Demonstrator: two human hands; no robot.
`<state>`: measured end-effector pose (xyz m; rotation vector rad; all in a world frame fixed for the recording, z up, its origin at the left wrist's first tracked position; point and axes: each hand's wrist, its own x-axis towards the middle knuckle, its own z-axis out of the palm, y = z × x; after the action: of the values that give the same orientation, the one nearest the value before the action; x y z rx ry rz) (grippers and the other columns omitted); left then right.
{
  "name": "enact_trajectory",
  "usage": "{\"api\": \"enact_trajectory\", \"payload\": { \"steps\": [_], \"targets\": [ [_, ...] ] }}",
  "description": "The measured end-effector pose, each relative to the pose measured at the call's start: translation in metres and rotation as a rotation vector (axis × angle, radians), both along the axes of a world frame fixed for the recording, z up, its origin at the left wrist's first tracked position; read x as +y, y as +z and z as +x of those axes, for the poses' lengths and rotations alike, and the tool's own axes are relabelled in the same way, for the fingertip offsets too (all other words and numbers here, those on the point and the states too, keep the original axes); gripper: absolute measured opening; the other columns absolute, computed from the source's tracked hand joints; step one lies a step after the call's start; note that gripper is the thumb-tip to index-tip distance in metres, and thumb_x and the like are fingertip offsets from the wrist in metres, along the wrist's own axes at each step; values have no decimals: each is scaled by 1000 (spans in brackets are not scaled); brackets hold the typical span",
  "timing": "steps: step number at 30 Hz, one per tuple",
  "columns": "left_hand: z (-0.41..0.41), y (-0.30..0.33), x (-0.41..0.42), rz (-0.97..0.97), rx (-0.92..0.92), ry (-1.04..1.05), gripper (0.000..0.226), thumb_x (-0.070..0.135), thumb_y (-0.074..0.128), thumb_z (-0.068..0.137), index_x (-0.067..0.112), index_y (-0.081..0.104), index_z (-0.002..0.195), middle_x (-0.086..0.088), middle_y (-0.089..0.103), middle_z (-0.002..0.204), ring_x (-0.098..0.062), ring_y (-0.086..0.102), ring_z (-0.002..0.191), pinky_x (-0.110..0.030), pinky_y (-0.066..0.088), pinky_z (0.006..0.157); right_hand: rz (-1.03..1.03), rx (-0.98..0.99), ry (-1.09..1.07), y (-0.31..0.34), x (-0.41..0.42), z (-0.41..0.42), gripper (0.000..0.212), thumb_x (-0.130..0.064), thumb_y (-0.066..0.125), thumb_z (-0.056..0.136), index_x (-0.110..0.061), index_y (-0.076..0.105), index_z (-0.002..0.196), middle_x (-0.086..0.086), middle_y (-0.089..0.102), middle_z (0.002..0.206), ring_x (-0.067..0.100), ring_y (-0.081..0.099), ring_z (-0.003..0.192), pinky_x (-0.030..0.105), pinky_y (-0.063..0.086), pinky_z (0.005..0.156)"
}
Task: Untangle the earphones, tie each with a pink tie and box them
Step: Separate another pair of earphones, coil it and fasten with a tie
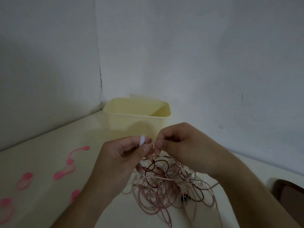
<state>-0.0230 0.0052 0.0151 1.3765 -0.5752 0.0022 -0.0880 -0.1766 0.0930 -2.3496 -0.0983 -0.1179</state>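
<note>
Tangled earphones (164, 186): centre-bottom of frame, hanging just below my hands. My left hand (121, 155) pinches a white plug (142, 140); my right hand (179, 142) pinches a cord.

A pale cream surface (49, 162) fills the lower part of the view, dimly lit. Behind it stand two plain grey-white walls. The left wall (46, 63) and the back wall (205, 55) meet in a corner, where a thin dark crack (99, 76) runs down the seam to the surface. The back wall carries a few small dark marks (220, 127) on its right side. At the lower right edge, a dark brown object (289, 193) with a rounded corner shows in part; what it is cannot be told.
</note>
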Motion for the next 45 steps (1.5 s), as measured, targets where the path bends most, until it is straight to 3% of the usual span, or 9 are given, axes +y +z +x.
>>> {"api": "enact_trajectory", "payload": {
  "steps": [6,11,16,20,27,30,37,41,45],
  "targets": [
    [1,5,8,32,197,-371,30,26,65,92,1,80,93,-17,70,78,-19,63,65,-31,49,54,58,-183,-29,-12,5,9,28,-29,69,101,-17,73,76,7,69,72,28,65,71,48,56,76],
    [-1,6,12,-156,267,-495,43,35,85,81,-2,79,104,-18,75,87,-17,72,71,-25,51,50,180,-246,-42,-21,7,14,25,-22,70,100,-12,69,78,2,54,65,6,46,62,29,41,64],
    [-5,10,8,-349,292,-443,33,9,65,89,6,77,120,-18,74,125,-21,74,113,-26,56,53,95,-118,-45,-27,11,16,27,-13,55,104,-13,67,80,-10,48,57,6,39,54,29,35,58],
    [-3,12,6,-311,228,-276,38,5,53,94,4,73,126,-13,74,127,-24,70,122,-32,60,62,-123,-21,-46,-26,20,14,28,-25,56,106,-22,69,81,-9,61,63,5,53,57,25,40,59],
    [-1,2,-2,101,-34,10,26,29,57,104,21,81,97,-2,78,92,-20,71,87,-38,59,62,-160,-69,-53,-9,21,3,28,-33,69,99,-16,71,77,2,64,64,8,56,51,29,46,53],
    [-5,6,-1,35,86,-142,41,36,53,96,5,75,81,-13,63,66,-26,52,56,-33,41,47,-30,-147,-58,-3,15,1,28,-33,75,96,-18,73,73,-3,63,59,3,50,50,27,44,54],
    [-10,16,6,-246,364,-306,42,25,53,93,4,69,60,-11,47,53,-17,39,43,-25,33,42,149,-220,-65,-12,17,6,24,-30,74,98,-18,71,77,-10,53,62,3,44,56,21,39,58],
    [-8,19,11,-438,379,-419,46,22,41,96,-2,79,104,-18,77,102,-23,76,89,-27,51,48,51,-125,-54,-22,24,12,33,-22,55,104,-23,65,73,-11,52,58,4,44,52,27,38,57],
    [-1,18,10,-403,299,-320,44,18,47,96,-2,70,127,-17,72,130,-28,69,124,-36,60,62,-127,-31,-44,-25,33,12,30,-19,52,105,-22,67,80,-6,60,68,5,54,59,23,40,57]
  ]
}}
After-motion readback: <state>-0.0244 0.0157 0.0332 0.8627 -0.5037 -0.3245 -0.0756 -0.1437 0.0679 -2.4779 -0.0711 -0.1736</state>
